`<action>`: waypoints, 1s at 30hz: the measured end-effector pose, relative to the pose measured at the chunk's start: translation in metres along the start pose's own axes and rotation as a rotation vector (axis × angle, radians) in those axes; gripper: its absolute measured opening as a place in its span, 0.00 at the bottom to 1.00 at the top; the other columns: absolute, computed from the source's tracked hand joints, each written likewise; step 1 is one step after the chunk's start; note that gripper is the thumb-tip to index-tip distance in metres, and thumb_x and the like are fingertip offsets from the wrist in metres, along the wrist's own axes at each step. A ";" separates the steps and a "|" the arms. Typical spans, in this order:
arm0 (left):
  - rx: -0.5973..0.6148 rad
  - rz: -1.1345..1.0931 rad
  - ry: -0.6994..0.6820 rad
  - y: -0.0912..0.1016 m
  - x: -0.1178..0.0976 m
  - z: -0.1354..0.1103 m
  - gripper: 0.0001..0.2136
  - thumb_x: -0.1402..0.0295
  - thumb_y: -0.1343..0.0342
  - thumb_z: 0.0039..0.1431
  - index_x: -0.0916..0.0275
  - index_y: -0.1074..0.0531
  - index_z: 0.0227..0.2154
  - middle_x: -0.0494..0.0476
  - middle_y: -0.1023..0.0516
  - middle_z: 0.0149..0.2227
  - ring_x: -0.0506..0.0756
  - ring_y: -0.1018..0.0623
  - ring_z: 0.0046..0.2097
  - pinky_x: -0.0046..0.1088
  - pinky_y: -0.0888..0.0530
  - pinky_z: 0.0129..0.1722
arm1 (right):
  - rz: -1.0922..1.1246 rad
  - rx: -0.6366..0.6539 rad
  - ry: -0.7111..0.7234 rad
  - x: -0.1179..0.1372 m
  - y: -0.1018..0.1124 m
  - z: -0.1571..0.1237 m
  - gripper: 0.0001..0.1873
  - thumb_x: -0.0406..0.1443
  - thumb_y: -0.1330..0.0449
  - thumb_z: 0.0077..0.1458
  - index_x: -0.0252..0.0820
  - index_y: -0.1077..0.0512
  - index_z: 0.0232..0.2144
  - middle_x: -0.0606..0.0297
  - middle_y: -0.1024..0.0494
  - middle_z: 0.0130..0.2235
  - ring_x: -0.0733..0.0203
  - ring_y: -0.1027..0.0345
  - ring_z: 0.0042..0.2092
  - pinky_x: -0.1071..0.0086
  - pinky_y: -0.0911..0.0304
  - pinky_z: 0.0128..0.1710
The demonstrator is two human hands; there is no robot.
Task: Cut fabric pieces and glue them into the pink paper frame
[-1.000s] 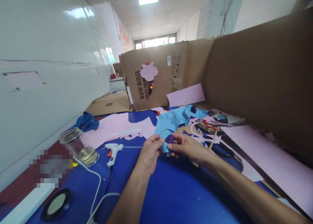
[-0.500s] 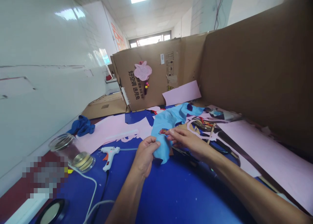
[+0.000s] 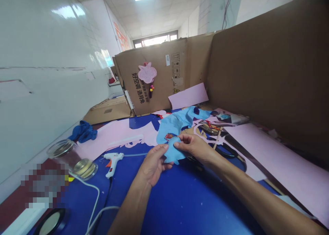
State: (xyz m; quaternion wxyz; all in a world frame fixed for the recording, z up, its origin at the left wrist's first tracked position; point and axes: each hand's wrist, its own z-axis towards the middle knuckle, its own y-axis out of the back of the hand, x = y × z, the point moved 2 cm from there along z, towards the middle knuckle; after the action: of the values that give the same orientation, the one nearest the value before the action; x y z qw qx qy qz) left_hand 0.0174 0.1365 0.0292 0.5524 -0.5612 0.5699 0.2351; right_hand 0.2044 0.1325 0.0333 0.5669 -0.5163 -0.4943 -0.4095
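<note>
A hot glue gun (image 3: 112,162) is lying near the left hand (image 3: 153,166), whose fingers (image 3: 164,148) are pinching a blue felt cutout (image 3: 174,153) above the desk (image 3: 195,204). The fingers of the right hand (image 3: 193,148) are gripping its other edge (pulling too hard could tear it).

My left hand (image 3: 153,165) and right hand (image 3: 194,147) run back into bare forearms (image 3: 257,200). The fingernails (image 3: 175,144) look short (hard to be sure from up here).

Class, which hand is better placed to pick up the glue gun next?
Probably the left hand: it lies nearer the glue gun; the right hand is beyond the blue cut-out.
</note>
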 end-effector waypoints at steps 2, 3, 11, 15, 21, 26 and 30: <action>0.009 0.006 0.028 0.001 0.003 0.001 0.23 0.58 0.23 0.48 0.64 0.23 0.42 0.55 0.19 0.30 0.50 0.22 0.26 0.23 0.27 0.25 | 0.038 -0.023 -0.015 0.003 -0.001 -0.001 0.27 0.48 0.18 0.38 0.41 0.25 0.33 0.72 0.23 0.25 0.67 0.35 0.25 0.71 0.44 0.27; 0.005 -0.001 0.029 0.002 0.003 0.001 0.22 0.60 0.23 0.47 0.64 0.22 0.41 0.55 0.18 0.29 0.49 0.23 0.26 0.22 0.28 0.25 | 0.045 -0.036 -0.017 0.003 -0.001 -0.001 0.27 0.48 0.18 0.37 0.41 0.24 0.33 0.71 0.22 0.26 0.66 0.33 0.25 0.71 0.42 0.27; -0.049 -0.151 -0.218 0.002 -0.006 0.004 0.17 0.66 0.22 0.40 0.65 0.22 0.30 0.54 0.18 0.30 0.50 0.22 0.31 0.25 0.23 0.34 | 0.029 0.023 -0.055 -0.003 -0.002 -0.002 0.29 0.49 0.18 0.39 0.40 0.24 0.37 0.70 0.21 0.27 0.64 0.30 0.27 0.70 0.36 0.30; 0.004 -0.113 -0.230 -0.001 -0.011 0.001 0.16 0.66 0.23 0.41 0.64 0.21 0.32 0.53 0.19 0.29 0.51 0.23 0.29 0.26 0.25 0.31 | 0.062 0.103 -0.056 0.001 -0.009 -0.007 0.30 0.51 0.19 0.43 0.40 0.21 0.42 0.66 0.18 0.35 0.64 0.28 0.32 0.71 0.34 0.33; -0.020 0.083 -0.234 -0.001 -0.012 0.000 0.17 0.62 0.24 0.43 0.63 0.24 0.30 0.51 0.21 0.28 0.51 0.24 0.27 0.27 0.25 0.28 | 0.032 0.051 0.015 0.002 -0.009 -0.007 0.25 0.51 0.20 0.44 0.39 0.19 0.36 0.66 0.20 0.33 0.64 0.31 0.32 0.70 0.36 0.33; -0.102 0.098 -0.271 0.003 -0.011 0.003 0.18 0.61 0.25 0.42 0.61 0.28 0.28 0.46 0.27 0.23 0.47 0.31 0.23 0.23 0.32 0.25 | -0.064 0.089 -0.047 -0.002 -0.008 -0.005 0.25 0.51 0.21 0.44 0.41 0.21 0.36 0.70 0.24 0.30 0.65 0.36 0.29 0.71 0.40 0.29; -0.013 0.255 -0.231 0.003 -0.008 0.003 0.18 0.60 0.24 0.43 0.63 0.25 0.29 0.47 0.26 0.23 0.46 0.31 0.24 0.22 0.35 0.26 | -0.147 0.088 0.022 -0.003 -0.008 -0.004 0.23 0.50 0.23 0.47 0.41 0.24 0.33 0.75 0.35 0.25 0.69 0.48 0.26 0.72 0.55 0.25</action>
State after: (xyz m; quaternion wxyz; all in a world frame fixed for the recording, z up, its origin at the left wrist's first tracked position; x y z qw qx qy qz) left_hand 0.0135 0.1425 0.0343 0.5764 -0.4568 0.5677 0.3699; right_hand 0.1969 0.1275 0.0322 0.5629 -0.4485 -0.5423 -0.4335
